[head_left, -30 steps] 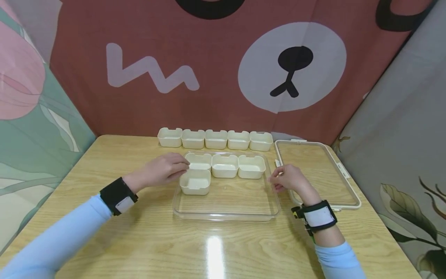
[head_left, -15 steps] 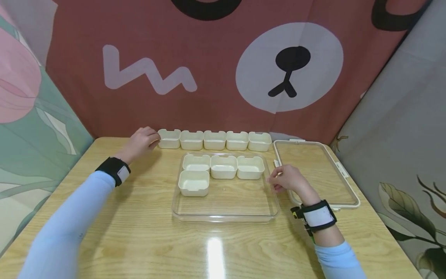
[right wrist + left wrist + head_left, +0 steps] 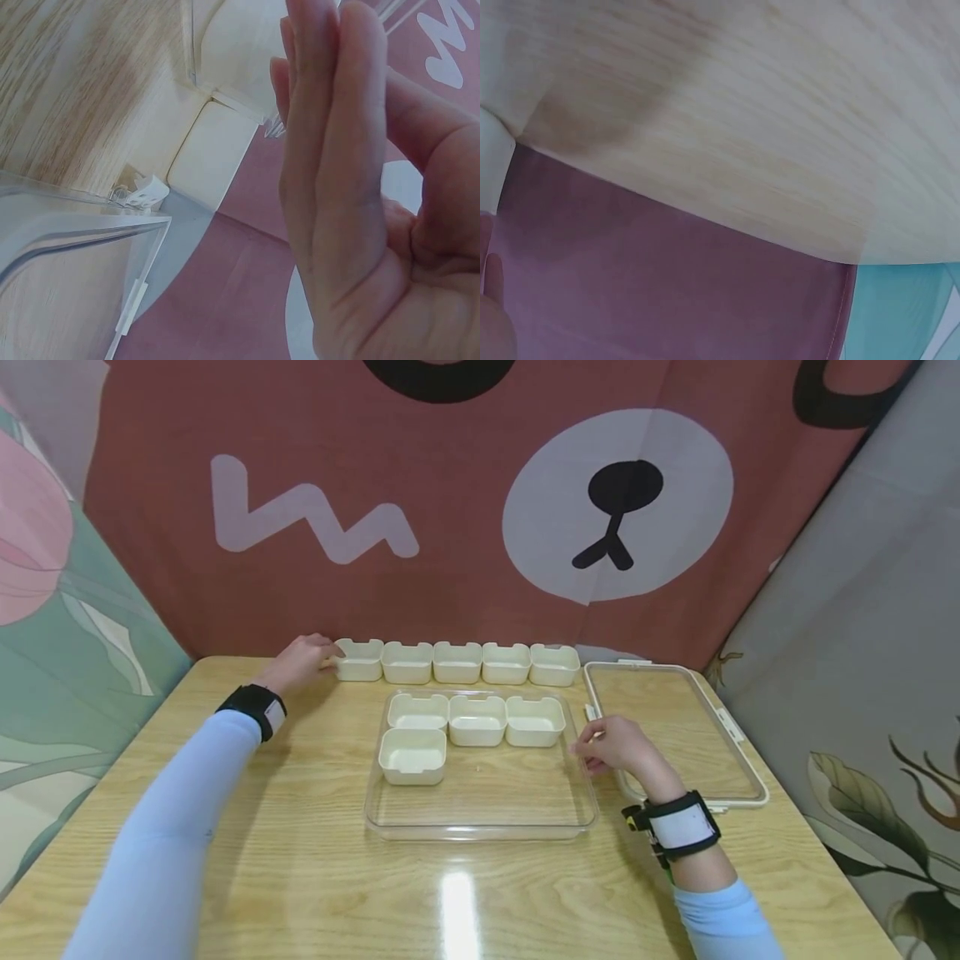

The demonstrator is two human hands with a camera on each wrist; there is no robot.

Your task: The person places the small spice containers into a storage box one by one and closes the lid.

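Your left hand was at the far-left edge of the table, its fingertips against the outer side of the leftmost cream bin in the back row. Whether thumb and fingers pinched that bin's wall, I could not tell; the left wrist view caught only a sliver of them. The bin stood upright beside its neighbour, apparently touching it, so a skewed lift might have dragged that one along or knocked the row crooked.

Your right hand was at the right rim of the clear tray, fingers pressed together, though a pinch on the rim could not be made out. Had that hold been too light, a bump from a bin could have slid the tray on the smooth-looking table. Pulling the other way could have pushed it against the framed lid, just beside it.

Inside the tray, the near-left bin had open floor to its right; nothing braced it there, so a careless nudge could have shifted it.
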